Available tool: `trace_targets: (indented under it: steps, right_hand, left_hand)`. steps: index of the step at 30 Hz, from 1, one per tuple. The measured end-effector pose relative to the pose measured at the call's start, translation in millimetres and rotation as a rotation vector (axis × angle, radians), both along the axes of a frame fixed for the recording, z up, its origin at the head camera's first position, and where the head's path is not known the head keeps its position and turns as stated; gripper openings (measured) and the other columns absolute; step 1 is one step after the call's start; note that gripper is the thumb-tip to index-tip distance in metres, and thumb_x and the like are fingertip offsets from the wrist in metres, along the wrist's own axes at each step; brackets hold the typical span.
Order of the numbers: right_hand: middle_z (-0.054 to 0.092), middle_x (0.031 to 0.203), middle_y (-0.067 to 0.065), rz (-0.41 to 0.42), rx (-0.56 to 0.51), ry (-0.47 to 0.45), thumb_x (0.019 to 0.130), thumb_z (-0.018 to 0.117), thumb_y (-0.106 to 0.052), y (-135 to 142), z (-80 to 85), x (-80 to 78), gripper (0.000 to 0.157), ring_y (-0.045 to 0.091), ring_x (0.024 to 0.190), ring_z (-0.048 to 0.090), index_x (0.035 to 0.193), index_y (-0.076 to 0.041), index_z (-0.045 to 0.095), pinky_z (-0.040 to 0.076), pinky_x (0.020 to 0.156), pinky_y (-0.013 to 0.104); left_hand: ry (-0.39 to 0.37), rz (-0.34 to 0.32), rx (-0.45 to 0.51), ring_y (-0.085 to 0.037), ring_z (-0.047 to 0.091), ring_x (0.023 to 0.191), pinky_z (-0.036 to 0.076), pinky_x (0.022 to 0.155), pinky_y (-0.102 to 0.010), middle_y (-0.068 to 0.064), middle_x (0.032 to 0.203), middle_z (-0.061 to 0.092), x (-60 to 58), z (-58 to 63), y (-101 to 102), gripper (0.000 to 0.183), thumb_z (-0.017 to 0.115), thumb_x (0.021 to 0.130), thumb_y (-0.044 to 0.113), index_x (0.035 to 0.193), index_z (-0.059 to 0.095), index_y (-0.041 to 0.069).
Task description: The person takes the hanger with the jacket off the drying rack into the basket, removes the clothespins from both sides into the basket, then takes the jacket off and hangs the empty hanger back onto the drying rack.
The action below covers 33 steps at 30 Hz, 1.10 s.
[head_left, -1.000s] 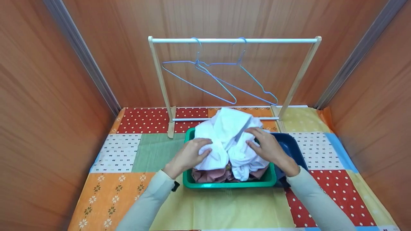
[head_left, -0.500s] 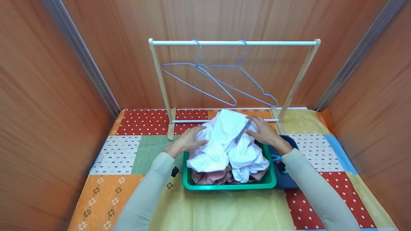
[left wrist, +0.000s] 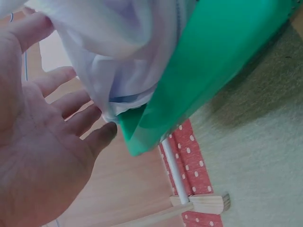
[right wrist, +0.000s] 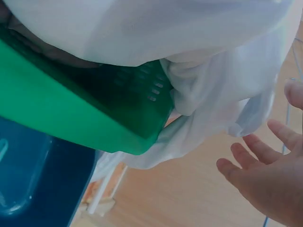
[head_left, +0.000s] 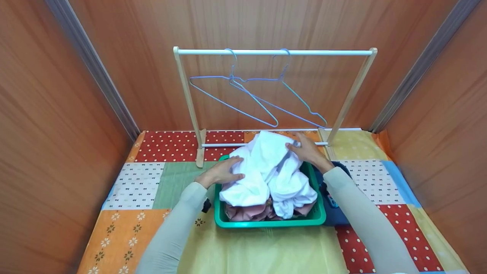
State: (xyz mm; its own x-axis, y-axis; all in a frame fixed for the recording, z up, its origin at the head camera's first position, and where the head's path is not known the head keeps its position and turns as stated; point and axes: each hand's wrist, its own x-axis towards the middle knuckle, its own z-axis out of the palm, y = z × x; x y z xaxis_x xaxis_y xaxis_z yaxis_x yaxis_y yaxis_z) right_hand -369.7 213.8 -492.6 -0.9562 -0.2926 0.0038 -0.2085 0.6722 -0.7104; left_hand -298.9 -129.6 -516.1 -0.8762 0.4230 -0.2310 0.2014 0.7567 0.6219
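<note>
A heap of white cloth point(head_left: 258, 171) lies piled in a green basket point(head_left: 270, 223), over some pinkish-brown cloth point(head_left: 249, 212) that shows at the front. At the heap's left side is my left hand point(head_left: 222, 171), its fingers spread and relaxed. In the left wrist view its fingertips lie against the white cloth point(left wrist: 102, 28). My right hand point(head_left: 309, 151) reaches to the heap's upper right. The right wrist view shows this hand point(right wrist: 270, 175) with loose, spread fingers beside the hanging white cloth point(right wrist: 227, 90). The underside of the heap is hidden.
A dark blue tray point(head_left: 336, 219) with small blue items stands right of the basket, partly under my right arm. Behind stands a wooden rack point(head_left: 327, 52) with two thin blue hangers point(head_left: 232, 103) on its bar. Wooden panels point(head_left: 437, 133) enclose the patchwork-covered table point(head_left: 133, 236).
Both hands have moved away from me along the heap's sides, the right one farther up toward its top corner. The cloth heap looks slightly fuller on the left.
</note>
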Motion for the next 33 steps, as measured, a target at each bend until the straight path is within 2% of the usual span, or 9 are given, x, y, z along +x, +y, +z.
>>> trace_targets:
  steps: [7, 11, 13, 18, 25, 29, 33]
  right_hand:
    - [0.047, 0.153, 0.019, -0.004, -0.007, -0.061, 0.106, 0.059, -0.032, -4.5, -3.0, -8.7, 0.058, 0.038, 0.141, 0.041, 0.156, -0.008, 0.042, 0.03, 0.118, 0.055]
    - [0.045, 0.155, 0.019, -0.014, 0.006, -0.071, 0.105, 0.061, -0.028, -7.7, -2.2, -6.1, 0.056, 0.038, 0.144, 0.039, 0.154, -0.006, 0.045, 0.028, 0.119, 0.056]
    - [0.046, 0.154, 0.019, -0.018, 0.023, -0.073, 0.103, 0.064, -0.028, -9.5, -0.6, -2.6, 0.055, 0.038, 0.142, 0.04, 0.152, -0.006, 0.049, 0.03, 0.119, 0.056]
    - [0.054, 0.145, 0.02, 0.039, 0.043, -0.001, 0.098, 0.073, -0.023, -13.9, 3.1, 7.4, 0.052, 0.039, 0.134, 0.049, 0.143, -0.004, 0.057, 0.037, 0.114, 0.054]
    - [0.059, 0.139, 0.016, 0.117, 0.023, 0.048, 0.097, 0.074, -0.022, -17.8, 3.4, 27.8, 0.049, 0.034, 0.123, 0.057, 0.138, -0.004, 0.055, 0.044, 0.109, 0.052]
    - [0.058, 0.143, 0.016, 0.159, 0.071, 0.108, 0.098, 0.073, -0.02, -17.6, 5.7, 39.0, 0.046, 0.035, 0.127, 0.056, 0.138, -0.006, 0.057, 0.042, 0.111, 0.054]
    - [0.059, 0.144, 0.016, 0.254, 0.095, 0.195, 0.096, 0.074, -0.017, -16.2, 6.3, 51.4, 0.048, 0.037, 0.131, 0.055, 0.141, -0.007, 0.06, 0.042, 0.11, 0.056]
  left_hand:
    - [-0.07, 0.041, 0.009, -0.033, 0.03, 0.152, 0.03, 0.116, -0.063, -0.006, 0.165, 0.035, 4.0, -2.3, 5.3, 0.077, 0.064, 0.095, 0.058, 0.161, 0.036, 0.029]
    - [-0.11, 0.055, -0.006, -0.032, 0.032, 0.15, 0.033, 0.114, -0.065, -0.002, 0.165, 0.035, 8.3, -2.1, 6.6, 0.084, 0.066, 0.089, 0.068, 0.16, 0.035, 0.036]
    - [-0.113, 0.043, -0.008, -0.032, 0.032, 0.151, 0.032, 0.114, -0.064, -0.002, 0.165, 0.035, 10.2, -1.9, 6.7, 0.084, 0.067, 0.088, 0.067, 0.16, 0.036, 0.036]
    - [-0.092, -0.009, -0.01, -0.031, 0.029, 0.152, 0.028, 0.117, -0.063, -0.005, 0.166, 0.033, 15.9, -0.6, 6.1, 0.083, 0.067, 0.091, 0.062, 0.16, 0.037, 0.03]
    - [-0.075, -0.069, -0.031, -0.029, 0.024, 0.154, 0.026, 0.119, -0.061, -0.002, 0.169, 0.027, 28.8, -2.8, 6.1, 0.087, 0.065, 0.09, 0.066, 0.162, 0.034, 0.028]
    - [-0.077, -0.081, -0.054, -0.029, 0.02, 0.156, 0.023, 0.12, -0.062, 0.001, 0.17, 0.023, 37.2, -1.3, 8.9, 0.09, 0.065, 0.088, 0.069, 0.162, 0.032, 0.029]
    - [-0.058, -0.086, -0.077, -0.029, 0.019, 0.156, 0.022, 0.12, -0.061, 0.002, 0.171, 0.021, 43.7, -0.8, 11.4, 0.091, 0.066, 0.088, 0.067, 0.163, 0.03, 0.03]
